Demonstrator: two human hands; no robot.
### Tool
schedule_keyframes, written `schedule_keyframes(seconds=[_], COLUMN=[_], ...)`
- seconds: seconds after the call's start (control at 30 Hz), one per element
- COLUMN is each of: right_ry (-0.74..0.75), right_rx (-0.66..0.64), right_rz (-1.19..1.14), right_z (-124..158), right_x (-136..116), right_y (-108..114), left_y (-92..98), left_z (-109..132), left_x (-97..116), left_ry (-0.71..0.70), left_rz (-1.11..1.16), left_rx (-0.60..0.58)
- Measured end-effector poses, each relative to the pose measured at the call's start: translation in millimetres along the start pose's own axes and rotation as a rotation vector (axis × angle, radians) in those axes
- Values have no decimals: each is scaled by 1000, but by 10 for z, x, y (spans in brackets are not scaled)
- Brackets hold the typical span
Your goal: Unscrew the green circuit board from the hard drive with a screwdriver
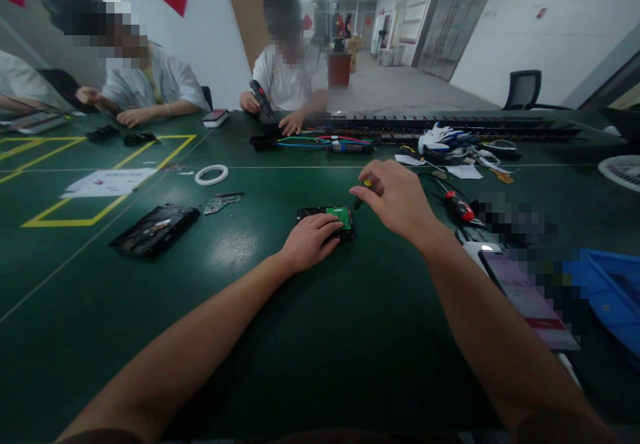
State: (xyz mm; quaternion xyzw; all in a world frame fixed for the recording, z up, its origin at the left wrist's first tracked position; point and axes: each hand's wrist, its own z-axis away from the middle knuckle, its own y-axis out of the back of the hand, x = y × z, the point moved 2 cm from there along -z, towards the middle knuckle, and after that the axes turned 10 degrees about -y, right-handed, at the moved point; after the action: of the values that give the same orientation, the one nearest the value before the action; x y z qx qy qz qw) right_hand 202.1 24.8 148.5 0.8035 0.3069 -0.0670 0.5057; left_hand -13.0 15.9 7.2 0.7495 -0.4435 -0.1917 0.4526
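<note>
A hard drive with a green circuit board facing up lies on the green table. My left hand rests flat on its near edge, fingers stretched over it, pressing it down. My right hand hovers just right of the drive, fingers pinched round the yellow-tipped handle of a small screwdriver whose tip points down at the drive's right side.
Another opened drive, a loose circuit board and a white tape ring lie left. A red-handled screwdriver, a phone and a blue tray sit right. Two people work across the table; one holds a power screwdriver.
</note>
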Motion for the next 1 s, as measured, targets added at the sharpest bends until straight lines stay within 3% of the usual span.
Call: schedule_keyframes(seconds=[1.0], right_ry=[41], right_rx=[-57], right_rz=[-50], right_z=[10], right_x=[-84], right_y=[44], left_y=[12], left_z=[-105], left_x=[53], left_ry=[4], left_rz=[-124], left_rx=[-69])
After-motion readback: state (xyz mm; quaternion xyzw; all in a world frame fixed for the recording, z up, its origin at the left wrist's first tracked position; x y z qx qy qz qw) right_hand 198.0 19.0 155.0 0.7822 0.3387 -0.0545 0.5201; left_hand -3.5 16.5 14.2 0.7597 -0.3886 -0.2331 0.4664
